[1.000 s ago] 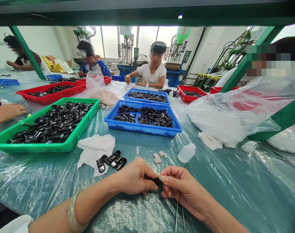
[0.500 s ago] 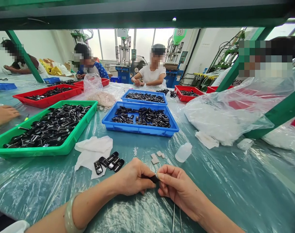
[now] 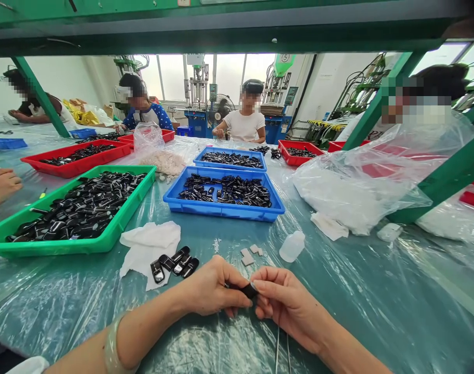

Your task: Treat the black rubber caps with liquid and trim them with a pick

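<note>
Between the thumb and fingers of my left hand [image 3: 217, 285] is a small black plastic part [image 3: 249, 291], mostly covered by the hand. My right hand [image 3: 285, 296] pinches the far end of that same part, thumb pressed against its tip. Two thin metal legs of tweezers [image 3: 278, 349] stick out beneath my right hand; their other end is hidden, and whether the palm grips them I cannot tell. Several glossy black parts [image 3: 174, 264] lie left of my hands, partly on a white cloth [image 3: 151, 241]. Small pale pads [image 3: 247, 256] sit just beyond my fingers.
A green tray [image 3: 118, 228] and a blue tray [image 3: 225, 209], both full of black parts, stand ahead. A small white bottle [image 3: 292, 246] is near my right hand. Clear plastic bags [image 3: 361, 192] lie rightward by a green post [image 3: 443, 176]. Co-workers sit across; another person's hand [image 3: 3, 186] rests left.
The black part shows a little more between my fingers, its end tipped slightly lower. Both hands keep their grip. The view has tilted slightly, and the co-worker opposite has moved their arms apart.
</note>
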Tool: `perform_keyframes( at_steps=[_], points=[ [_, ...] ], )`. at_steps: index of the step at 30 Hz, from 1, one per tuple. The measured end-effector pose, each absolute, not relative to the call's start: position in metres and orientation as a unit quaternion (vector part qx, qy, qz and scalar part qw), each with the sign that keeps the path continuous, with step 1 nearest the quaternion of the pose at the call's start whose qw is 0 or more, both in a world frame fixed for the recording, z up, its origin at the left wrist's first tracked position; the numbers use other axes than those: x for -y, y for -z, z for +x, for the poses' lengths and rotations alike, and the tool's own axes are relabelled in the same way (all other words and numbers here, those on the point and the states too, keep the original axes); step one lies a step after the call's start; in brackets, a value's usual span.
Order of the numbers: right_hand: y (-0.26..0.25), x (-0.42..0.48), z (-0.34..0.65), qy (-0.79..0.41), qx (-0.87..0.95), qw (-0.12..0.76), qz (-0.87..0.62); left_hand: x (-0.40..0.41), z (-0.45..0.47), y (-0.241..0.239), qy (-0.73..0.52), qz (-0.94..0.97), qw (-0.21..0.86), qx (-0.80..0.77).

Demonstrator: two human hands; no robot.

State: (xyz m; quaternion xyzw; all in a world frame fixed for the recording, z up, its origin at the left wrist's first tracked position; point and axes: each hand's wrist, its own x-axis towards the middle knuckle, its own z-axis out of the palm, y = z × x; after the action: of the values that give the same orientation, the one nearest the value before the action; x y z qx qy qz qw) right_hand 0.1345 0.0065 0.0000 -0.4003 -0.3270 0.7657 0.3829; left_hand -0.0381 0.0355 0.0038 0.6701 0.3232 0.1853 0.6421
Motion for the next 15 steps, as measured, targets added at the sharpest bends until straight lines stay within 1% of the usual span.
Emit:
perform_keyframes(
  at_steps=[11, 15],
  points=[
    [0.004, -0.004, 0.128, -0.781, 0.288, 0.363, -0.419, -0.040, -0.043, 0.008, -0.182, 0.646, 0.661, -0.335],
    [0.006, -0.004, 0.124, -0.757, 0.277, 0.403, -0.433, -0.047, -0.047, 0.009, -0.222, 0.626, 0.658, -0.355]
  ],
)
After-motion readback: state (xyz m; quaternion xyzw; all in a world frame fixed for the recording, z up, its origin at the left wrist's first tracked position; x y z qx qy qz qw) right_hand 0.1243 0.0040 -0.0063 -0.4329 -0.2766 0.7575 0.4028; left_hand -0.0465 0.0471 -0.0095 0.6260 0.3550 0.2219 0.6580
